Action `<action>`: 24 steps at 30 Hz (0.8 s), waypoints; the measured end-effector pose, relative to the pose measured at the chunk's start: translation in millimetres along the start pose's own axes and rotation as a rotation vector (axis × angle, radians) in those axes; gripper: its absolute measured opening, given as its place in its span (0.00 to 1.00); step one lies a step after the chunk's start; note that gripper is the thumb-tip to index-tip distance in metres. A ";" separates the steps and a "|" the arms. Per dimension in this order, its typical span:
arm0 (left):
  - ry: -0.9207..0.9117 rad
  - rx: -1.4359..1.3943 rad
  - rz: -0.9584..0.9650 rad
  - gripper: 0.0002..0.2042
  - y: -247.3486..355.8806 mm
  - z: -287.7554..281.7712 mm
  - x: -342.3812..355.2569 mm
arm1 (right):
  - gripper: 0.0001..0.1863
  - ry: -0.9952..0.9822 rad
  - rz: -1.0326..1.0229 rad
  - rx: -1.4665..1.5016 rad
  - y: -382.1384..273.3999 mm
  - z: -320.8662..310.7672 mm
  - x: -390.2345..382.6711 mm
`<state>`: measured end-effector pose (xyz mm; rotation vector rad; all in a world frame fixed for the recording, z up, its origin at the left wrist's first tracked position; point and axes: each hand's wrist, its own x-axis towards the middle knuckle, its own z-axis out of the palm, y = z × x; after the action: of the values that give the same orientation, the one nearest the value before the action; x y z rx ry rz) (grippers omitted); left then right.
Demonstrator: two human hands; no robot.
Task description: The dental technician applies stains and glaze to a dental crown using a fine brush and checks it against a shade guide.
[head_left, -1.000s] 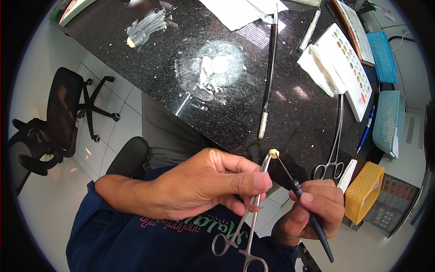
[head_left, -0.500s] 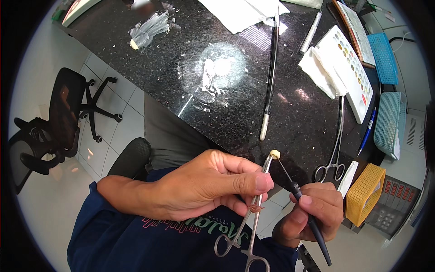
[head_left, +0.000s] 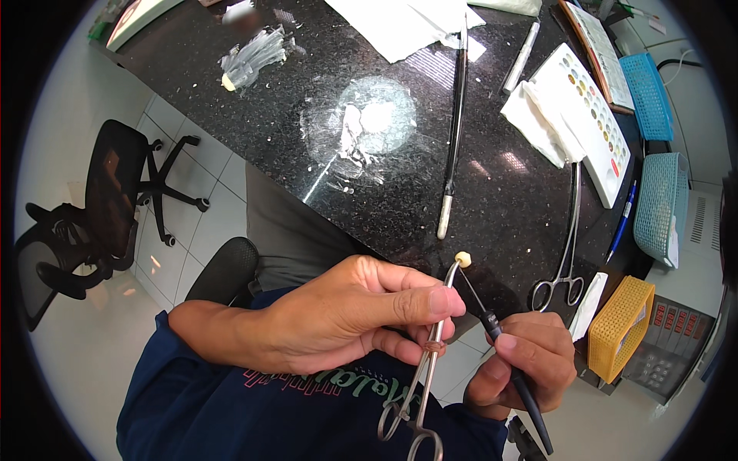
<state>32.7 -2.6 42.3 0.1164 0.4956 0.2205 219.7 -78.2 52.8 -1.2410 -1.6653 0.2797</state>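
My left hand [head_left: 377, 307] is closed round the shaft of a metal hemostat [head_left: 430, 355], its ring handles pointing down toward my shirt. A reddish-brown band is wound round the shaft below my fingers. In the curved jaws sits a small cream-coloured piece shaped like a tooth crown [head_left: 463, 260]. Pinched in my right hand [head_left: 530, 361] is a thin brush-like tool [head_left: 490, 319] with a dark handle, tilted up to the left. Its fine tip lies at or very near the underside of the crown; whether they touch I cannot tell.
A long black-handled brush [head_left: 457, 131] lies on the dark speckled worktop [head_left: 369, 207] beside a white powdery smear [head_left: 377, 115]. To the right are a colour palette [head_left: 607, 146], a second hemostat [head_left: 567, 261], a blue pen [head_left: 621, 223] and baskets [head_left: 619, 330]. An office chair [head_left: 115, 184] stands left.
The hemostat's ring handles have swung slightly and the crown has turned a little in view. My right hand and its tool have shifted slightly left, the tip now under the crown.
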 end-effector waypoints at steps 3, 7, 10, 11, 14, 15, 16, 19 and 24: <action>-0.012 0.003 -0.005 0.14 0.2 2.3 -2.4 | 0.14 -0.003 -0.030 0.009 -1.3 -2.2 2.0; 0.028 0.002 -0.033 0.14 1.6 1.6 -0.2 | 0.14 0.060 -0.054 0.097 4.7 -6.6 2.9; -0.034 -0.090 0.030 0.12 -4.5 -14.3 -4.3 | 0.13 0.183 -0.062 -0.021 11.3 -35.1 12.6; -0.056 -0.108 0.027 0.12 -5.9 -15.5 -4.8 | 0.12 0.307 -0.045 -0.104 14.5 -45.8 12.1; -0.096 -0.135 -0.012 0.12 -8.6 -9.8 -7.3 | 0.07 0.548 0.260 -0.110 20.6 -80.8 37.7; -0.118 -0.155 -0.019 0.12 -9.7 -9.1 -7.1 | 0.07 0.562 0.347 -0.165 26.5 -88.6 44.0; -0.113 -0.131 -0.024 0.11 -9.6 -9.1 -6.8 | 0.06 0.513 0.388 -0.177 35.2 -92.4 48.0; -0.116 -0.092 -0.024 0.11 -8.2 -6.3 -4.5 | 0.04 0.401 0.459 -0.207 57.9 -93.9 51.1; -0.119 -0.030 0.018 0.11 -9.9 -8.0 -2.4 | 0.04 0.354 0.479 -0.237 64.4 -84.3 53.6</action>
<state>28.6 -12.3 34.9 0.1039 0.3731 0.2373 327.1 -35.1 80.0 -1.7539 -1.1075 0.1392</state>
